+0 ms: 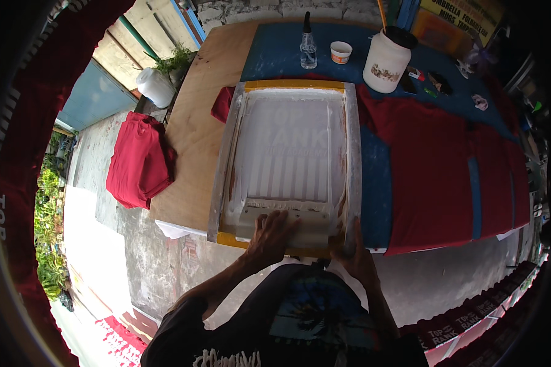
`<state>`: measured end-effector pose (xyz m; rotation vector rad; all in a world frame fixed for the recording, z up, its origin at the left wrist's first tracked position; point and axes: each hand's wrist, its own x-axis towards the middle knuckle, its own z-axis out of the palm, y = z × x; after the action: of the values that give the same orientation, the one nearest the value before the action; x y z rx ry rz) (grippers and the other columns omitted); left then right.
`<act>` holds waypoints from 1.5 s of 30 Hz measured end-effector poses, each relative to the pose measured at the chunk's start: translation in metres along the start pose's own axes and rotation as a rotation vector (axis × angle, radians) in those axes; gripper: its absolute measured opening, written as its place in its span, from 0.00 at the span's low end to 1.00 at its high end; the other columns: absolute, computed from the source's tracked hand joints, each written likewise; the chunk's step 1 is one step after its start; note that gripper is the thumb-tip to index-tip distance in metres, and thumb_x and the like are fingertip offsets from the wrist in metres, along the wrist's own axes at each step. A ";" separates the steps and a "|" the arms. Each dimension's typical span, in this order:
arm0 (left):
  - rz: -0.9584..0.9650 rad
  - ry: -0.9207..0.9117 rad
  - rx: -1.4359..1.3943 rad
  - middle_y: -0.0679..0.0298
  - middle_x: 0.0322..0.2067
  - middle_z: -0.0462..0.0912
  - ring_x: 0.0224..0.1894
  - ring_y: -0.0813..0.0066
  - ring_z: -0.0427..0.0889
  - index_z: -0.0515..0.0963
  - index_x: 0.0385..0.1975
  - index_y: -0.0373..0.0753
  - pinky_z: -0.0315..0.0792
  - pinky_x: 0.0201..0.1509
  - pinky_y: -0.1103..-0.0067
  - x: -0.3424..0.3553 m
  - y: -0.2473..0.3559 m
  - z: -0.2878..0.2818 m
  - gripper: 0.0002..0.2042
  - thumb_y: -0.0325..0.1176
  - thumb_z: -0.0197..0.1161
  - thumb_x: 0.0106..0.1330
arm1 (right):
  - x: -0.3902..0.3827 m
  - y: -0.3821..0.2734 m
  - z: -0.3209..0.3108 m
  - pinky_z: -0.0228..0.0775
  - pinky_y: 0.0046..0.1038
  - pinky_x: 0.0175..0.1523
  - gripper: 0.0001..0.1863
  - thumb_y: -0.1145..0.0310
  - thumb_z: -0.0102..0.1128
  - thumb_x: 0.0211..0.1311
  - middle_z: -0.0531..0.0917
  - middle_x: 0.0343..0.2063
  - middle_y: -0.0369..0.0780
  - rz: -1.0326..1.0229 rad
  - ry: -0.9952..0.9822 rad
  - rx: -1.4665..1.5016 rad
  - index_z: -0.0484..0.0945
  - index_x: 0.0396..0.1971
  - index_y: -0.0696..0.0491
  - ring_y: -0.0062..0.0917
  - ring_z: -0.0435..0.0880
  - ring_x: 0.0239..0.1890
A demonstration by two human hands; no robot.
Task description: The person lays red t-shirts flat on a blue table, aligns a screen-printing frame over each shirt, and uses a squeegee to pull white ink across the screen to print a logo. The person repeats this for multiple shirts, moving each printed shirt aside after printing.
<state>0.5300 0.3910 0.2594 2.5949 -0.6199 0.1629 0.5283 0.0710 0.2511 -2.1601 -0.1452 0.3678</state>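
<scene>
A silk-screen frame [352, 153] with pale, worn sides lies on the table in front of me. Faint lettering and stripes show in its whitish mesh [288, 119]. At the near end of the mesh rests a wide, flat squeegee [315, 227], with a line of white ink along its far edge. My left hand [272, 235] grips the squeegee, its fingers bent over the top. My right hand [352, 255] is closed around the frame's near right corner; its thumb lies by the inner edge. Part of a red shirt [223, 104] sticks out beneath the frame's left side.
Folded red shirts [139, 160] are stacked at the table's left edge. More red shirts [428, 177] cover the right side. Along the back stand a clear spray bottle [308, 50], a small white tub [341, 52] and a big white jar [386, 61] with a stick in it.
</scene>
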 end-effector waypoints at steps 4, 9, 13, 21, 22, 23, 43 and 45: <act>0.051 0.054 -0.057 0.40 0.67 0.69 0.72 0.38 0.67 0.73 0.75 0.45 0.61 0.72 0.41 -0.001 -0.002 -0.004 0.47 0.27 0.81 0.47 | 0.001 0.003 -0.004 0.60 0.44 0.81 0.68 0.48 0.82 0.61 0.57 0.82 0.60 -0.056 -0.032 -0.032 0.39 0.87 0.52 0.54 0.62 0.82; -0.011 0.014 -0.119 0.44 0.71 0.69 0.74 0.43 0.66 0.71 0.76 0.45 0.57 0.77 0.44 -0.010 -0.004 -0.017 0.39 0.35 0.72 0.60 | 0.001 -0.009 -0.020 0.62 0.45 0.80 0.66 0.45 0.81 0.62 0.60 0.81 0.60 -0.084 -0.045 -0.235 0.45 0.86 0.55 0.56 0.64 0.81; -0.467 0.299 -0.045 0.45 0.66 0.73 0.69 0.43 0.69 0.71 0.75 0.41 0.61 0.74 0.47 -0.048 -0.038 -0.032 0.36 0.39 0.73 0.66 | 0.005 -0.019 -0.024 0.61 0.49 0.80 0.63 0.41 0.79 0.63 0.62 0.80 0.58 0.113 -0.106 -0.147 0.49 0.85 0.55 0.59 0.63 0.81; -1.155 0.288 -0.531 0.55 0.33 0.80 0.35 0.67 0.79 0.73 0.63 0.31 0.74 0.37 0.66 -0.119 -0.146 -0.041 0.34 0.61 0.62 0.79 | 0.012 -0.023 0.001 0.46 0.51 0.86 0.60 0.34 0.70 0.68 0.59 0.81 0.60 0.343 0.116 0.036 0.50 0.85 0.56 0.57 0.53 0.84; -1.141 0.286 -0.548 0.58 0.31 0.80 0.33 0.68 0.78 0.73 0.62 0.30 0.73 0.35 0.66 -0.119 -0.150 -0.040 0.35 0.63 0.61 0.79 | 0.012 -0.024 0.001 0.47 0.51 0.86 0.60 0.34 0.70 0.68 0.59 0.80 0.60 0.350 0.128 0.045 0.51 0.84 0.56 0.57 0.54 0.84; -1.132 0.287 -0.561 0.60 0.28 0.79 0.30 0.70 0.77 0.74 0.61 0.29 0.72 0.33 0.67 -0.117 -0.153 -0.039 0.36 0.64 0.60 0.79 | 0.013 -0.026 0.001 0.47 0.51 0.86 0.60 0.34 0.70 0.68 0.60 0.80 0.61 0.352 0.135 0.054 0.51 0.84 0.57 0.58 0.54 0.84; -0.912 0.285 -0.590 0.66 0.27 0.72 0.32 0.73 0.68 0.80 0.36 0.31 0.67 0.37 0.70 -0.073 -0.139 -0.136 0.34 0.63 0.48 0.85 | 0.034 -0.059 -0.045 0.71 0.43 0.36 0.25 0.50 0.55 0.85 0.78 0.24 0.55 0.052 0.433 0.057 0.85 0.47 0.61 0.43 0.81 0.26; -0.891 0.311 -0.523 0.66 0.27 0.72 0.32 0.74 0.68 0.79 0.35 0.31 0.66 0.37 0.70 -0.075 -0.126 -0.137 0.35 0.63 0.48 0.85 | 0.025 -0.066 -0.054 0.71 0.42 0.36 0.27 0.49 0.55 0.85 0.79 0.23 0.52 0.038 0.450 0.083 0.84 0.48 0.62 0.39 0.80 0.26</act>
<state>0.5196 0.5842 0.3122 2.0359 0.5504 0.0877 0.5716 0.0730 0.3293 -2.1091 0.1625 -0.0944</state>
